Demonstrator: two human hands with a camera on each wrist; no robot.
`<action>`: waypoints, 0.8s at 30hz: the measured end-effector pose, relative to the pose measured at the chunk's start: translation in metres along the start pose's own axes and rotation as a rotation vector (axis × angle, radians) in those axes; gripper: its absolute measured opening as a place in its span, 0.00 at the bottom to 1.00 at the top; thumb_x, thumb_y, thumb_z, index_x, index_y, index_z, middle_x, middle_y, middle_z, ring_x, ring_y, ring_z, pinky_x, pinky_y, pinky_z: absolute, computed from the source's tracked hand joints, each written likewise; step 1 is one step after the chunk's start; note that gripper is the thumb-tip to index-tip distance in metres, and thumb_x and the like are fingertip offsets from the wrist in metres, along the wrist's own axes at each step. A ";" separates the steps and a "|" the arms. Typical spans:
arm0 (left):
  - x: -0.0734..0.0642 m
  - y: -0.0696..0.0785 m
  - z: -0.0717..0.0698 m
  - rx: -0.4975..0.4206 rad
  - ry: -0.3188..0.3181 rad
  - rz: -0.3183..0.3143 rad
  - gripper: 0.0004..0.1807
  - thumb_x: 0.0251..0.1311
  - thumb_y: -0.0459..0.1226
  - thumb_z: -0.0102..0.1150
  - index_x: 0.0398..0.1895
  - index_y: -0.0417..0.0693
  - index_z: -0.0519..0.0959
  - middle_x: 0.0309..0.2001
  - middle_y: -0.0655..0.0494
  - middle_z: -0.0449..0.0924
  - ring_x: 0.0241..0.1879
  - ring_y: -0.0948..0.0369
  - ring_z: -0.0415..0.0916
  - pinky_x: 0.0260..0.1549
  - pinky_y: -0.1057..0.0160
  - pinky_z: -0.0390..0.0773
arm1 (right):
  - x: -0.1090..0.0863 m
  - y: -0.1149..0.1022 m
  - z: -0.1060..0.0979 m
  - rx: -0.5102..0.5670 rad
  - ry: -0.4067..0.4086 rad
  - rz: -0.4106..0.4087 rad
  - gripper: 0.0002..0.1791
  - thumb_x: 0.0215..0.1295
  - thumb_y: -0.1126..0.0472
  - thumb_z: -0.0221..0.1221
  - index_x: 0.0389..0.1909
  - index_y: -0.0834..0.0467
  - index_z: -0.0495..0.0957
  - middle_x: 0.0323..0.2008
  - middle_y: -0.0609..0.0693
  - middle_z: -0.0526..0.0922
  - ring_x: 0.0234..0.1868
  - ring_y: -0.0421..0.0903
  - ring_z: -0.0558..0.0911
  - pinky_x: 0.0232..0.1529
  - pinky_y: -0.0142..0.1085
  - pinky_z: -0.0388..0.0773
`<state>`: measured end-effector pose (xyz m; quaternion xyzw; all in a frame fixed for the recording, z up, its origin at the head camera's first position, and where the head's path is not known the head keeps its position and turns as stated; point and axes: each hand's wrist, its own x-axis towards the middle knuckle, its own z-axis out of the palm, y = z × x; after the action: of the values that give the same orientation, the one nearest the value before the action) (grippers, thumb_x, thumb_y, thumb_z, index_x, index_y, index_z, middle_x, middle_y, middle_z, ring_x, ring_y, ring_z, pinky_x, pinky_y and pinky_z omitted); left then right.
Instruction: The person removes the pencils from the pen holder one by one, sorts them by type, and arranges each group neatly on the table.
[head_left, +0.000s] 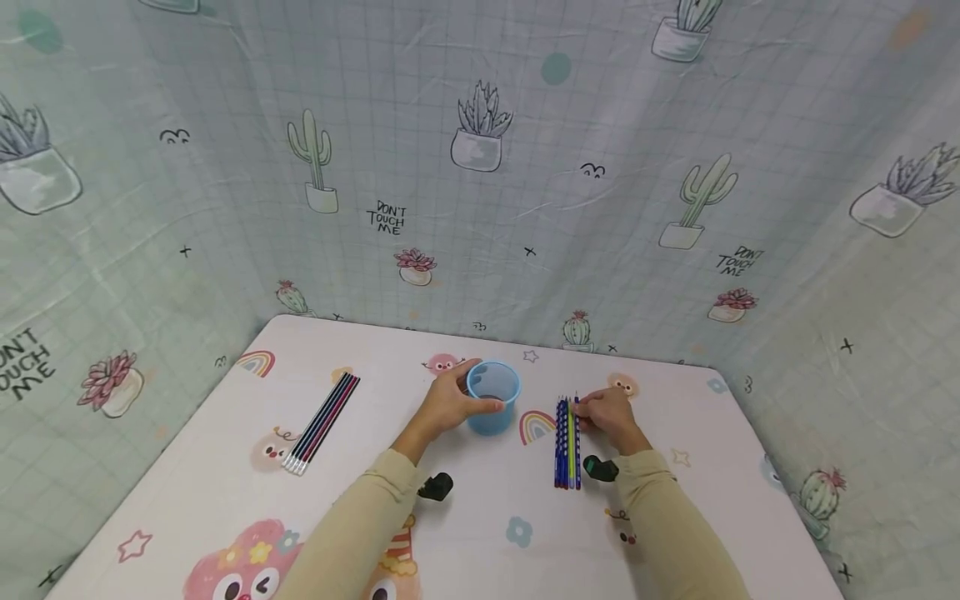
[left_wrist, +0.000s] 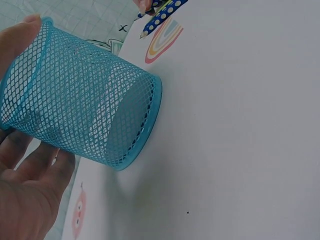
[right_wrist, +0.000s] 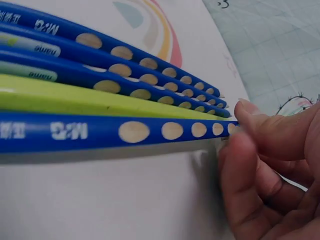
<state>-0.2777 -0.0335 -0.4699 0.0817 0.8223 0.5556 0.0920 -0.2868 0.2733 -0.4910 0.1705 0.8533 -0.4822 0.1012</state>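
Note:
My left hand grips a light-blue mesh pen cup near the middle of the table, thumb at the rim and fingers round its far side. The cup is upright in the head view; the left wrist view shows mesh walls and nothing inside. Whether its base touches the table, I cannot tell. To the right, my right hand pinches the pointed end of a blue pencil with oval grip hollows. Beside that pencil lie a yellow-green pencil and several more blue pencils, side by side.
On the left side of the table lies a row of dark pencils, one of them reddish, with pale ends towards me. The white table has printed cartoon figures. A patterned cloth hangs behind and at both sides.

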 end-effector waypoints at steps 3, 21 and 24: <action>-0.002 -0.001 -0.001 0.000 -0.001 -0.004 0.54 0.37 0.57 0.79 0.72 0.57 0.66 0.66 0.58 0.74 0.65 0.55 0.72 0.64 0.48 0.74 | -0.002 0.002 0.004 -0.010 0.002 -0.004 0.13 0.59 0.62 0.68 0.40 0.67 0.83 0.24 0.49 0.83 0.20 0.39 0.79 0.24 0.30 0.77; -0.002 -0.002 -0.005 -0.014 -0.012 0.005 0.54 0.38 0.56 0.79 0.72 0.56 0.65 0.66 0.56 0.74 0.65 0.54 0.72 0.65 0.48 0.73 | -0.006 -0.005 0.012 -0.078 0.060 0.000 0.08 0.58 0.66 0.67 0.36 0.66 0.81 0.27 0.54 0.84 0.21 0.40 0.82 0.24 0.30 0.78; -0.002 -0.002 -0.004 -0.018 -0.004 0.012 0.54 0.39 0.55 0.79 0.73 0.55 0.64 0.67 0.55 0.73 0.66 0.52 0.71 0.65 0.47 0.72 | -0.006 -0.007 0.012 -0.086 0.056 -0.015 0.08 0.59 0.66 0.66 0.36 0.66 0.81 0.28 0.54 0.85 0.22 0.40 0.83 0.24 0.31 0.79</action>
<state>-0.2772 -0.0383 -0.4698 0.0867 0.8167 0.5632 0.0912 -0.2842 0.2589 -0.4898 0.1731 0.8770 -0.4409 0.0806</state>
